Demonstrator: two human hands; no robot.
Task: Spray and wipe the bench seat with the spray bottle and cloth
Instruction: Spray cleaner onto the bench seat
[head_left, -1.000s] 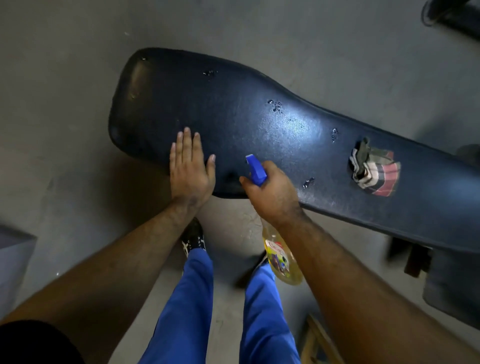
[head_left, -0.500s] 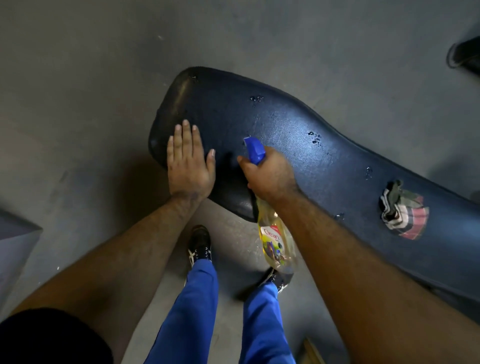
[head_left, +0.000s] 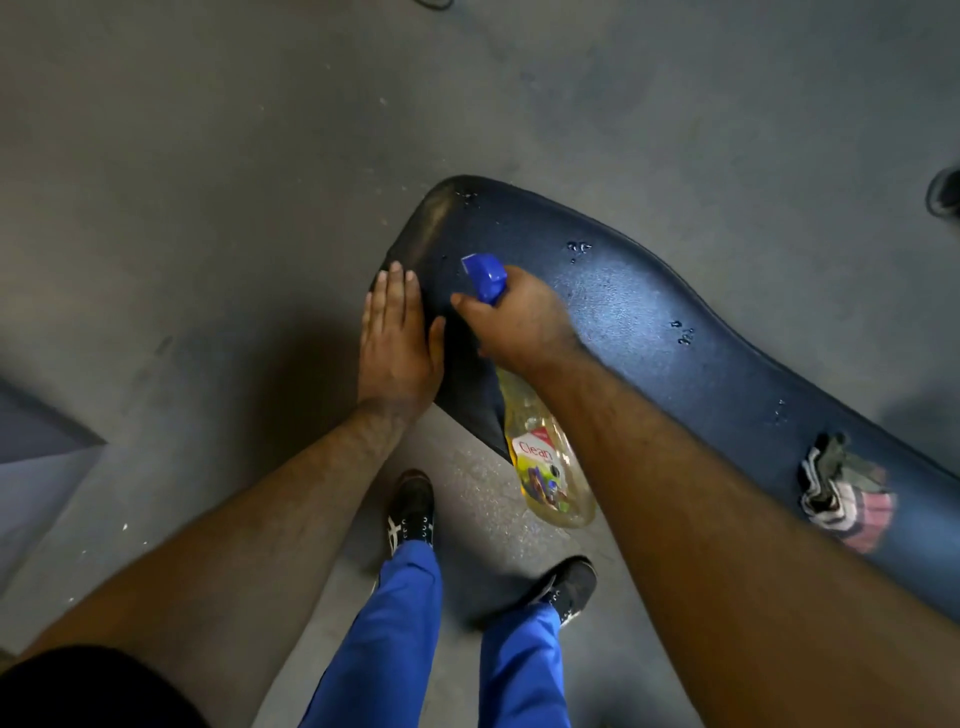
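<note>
Right hand (head_left: 524, 325) gripped spray bottle (head_left: 545, 462), part-full of yellow liquid, over bench seat (head_left: 675, 353); left hand (head_left: 397, 345) lay flat, fingers spread, on seat end; cloth (head_left: 844, 493) farther along the seat.

bench seat (head_left: 675, 332) runs off right edge; cloth (head_left: 844, 493) blurred

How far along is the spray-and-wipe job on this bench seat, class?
Done: droplets already dot the bench seat. In hand: the right hand grips the spray bottle while the left hand rests flat on the seat's end. Left: wiping; the cloth lies untouched.
</note>
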